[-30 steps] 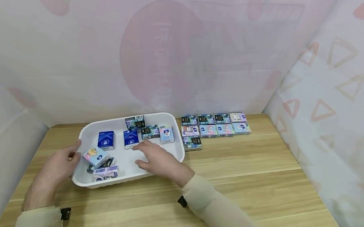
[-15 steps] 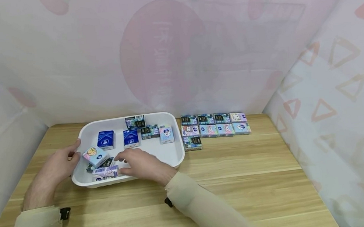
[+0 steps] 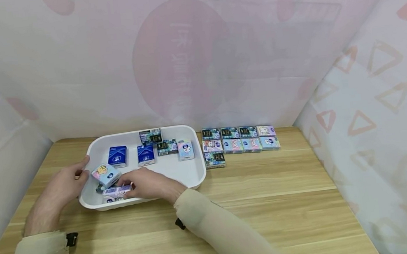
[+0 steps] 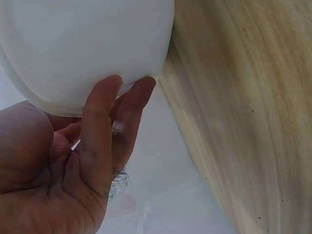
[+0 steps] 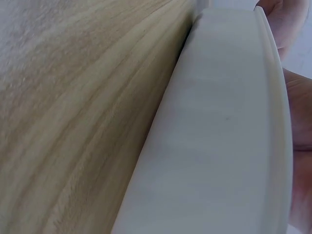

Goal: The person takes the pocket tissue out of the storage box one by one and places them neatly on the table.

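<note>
White tray [image 3: 182,172]: tight working at eight o'clock.
Left hand [image 3: 62,185] pinches the tray at nine o'clock; pale-blue packet [image 3: 106,175] tilts just inside; purple packet [image 3: 115,193] lies at eight; right hand [image 3: 150,184], part-closed, straddles its three-o'clock end, firm hold cannot be told. Hazard: knocking the pale-blue packet during a lift could topple it.

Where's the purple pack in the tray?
In the head view, the purple pack is in the front-left corner of the white tray, by the right hand.
</note>
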`<state>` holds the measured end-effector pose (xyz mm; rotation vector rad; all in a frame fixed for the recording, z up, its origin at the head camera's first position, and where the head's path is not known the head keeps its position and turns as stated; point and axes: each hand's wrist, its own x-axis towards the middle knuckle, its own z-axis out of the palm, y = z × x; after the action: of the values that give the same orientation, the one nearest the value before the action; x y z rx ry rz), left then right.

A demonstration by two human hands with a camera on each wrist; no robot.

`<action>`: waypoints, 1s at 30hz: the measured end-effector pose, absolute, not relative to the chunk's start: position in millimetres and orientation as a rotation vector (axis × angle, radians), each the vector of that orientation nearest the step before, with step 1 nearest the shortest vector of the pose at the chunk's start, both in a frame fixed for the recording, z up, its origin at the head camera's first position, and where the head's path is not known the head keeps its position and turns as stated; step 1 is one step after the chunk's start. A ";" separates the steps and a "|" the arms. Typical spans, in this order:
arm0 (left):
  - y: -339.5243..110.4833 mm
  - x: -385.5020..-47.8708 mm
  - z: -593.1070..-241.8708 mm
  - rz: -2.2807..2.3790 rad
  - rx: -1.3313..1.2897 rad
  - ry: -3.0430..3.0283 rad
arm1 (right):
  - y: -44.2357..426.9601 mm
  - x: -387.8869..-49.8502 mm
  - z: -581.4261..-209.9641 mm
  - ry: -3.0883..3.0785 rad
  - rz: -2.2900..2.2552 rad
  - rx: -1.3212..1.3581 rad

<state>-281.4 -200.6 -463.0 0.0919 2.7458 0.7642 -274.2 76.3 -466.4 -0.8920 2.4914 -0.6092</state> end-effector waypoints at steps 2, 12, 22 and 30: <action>-200.7 -281.4 -463.1 0.764 0.091 2.745 | 75.9 -274.5 -467.2 2.486 -0.625 -0.896; -199.8 -281.5 -462.9 0.754 0.075 2.740 | 83.1 -274.9 -467.7 2.477 -0.737 -0.855; -199.6 -281.1 -462.9 0.762 0.061 2.740 | 100.7 -274.2 -456.3 2.501 -0.797 -0.863; -198.4 -280.6 -463.2 0.770 0.050 2.721 | 123.9 -271.4 -446.8 2.528 -0.846 -0.822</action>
<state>-280.6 -198.4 -463.2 0.0496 2.7210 0.7703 -271.4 123.9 -446.8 -0.8222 2.5281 -0.8462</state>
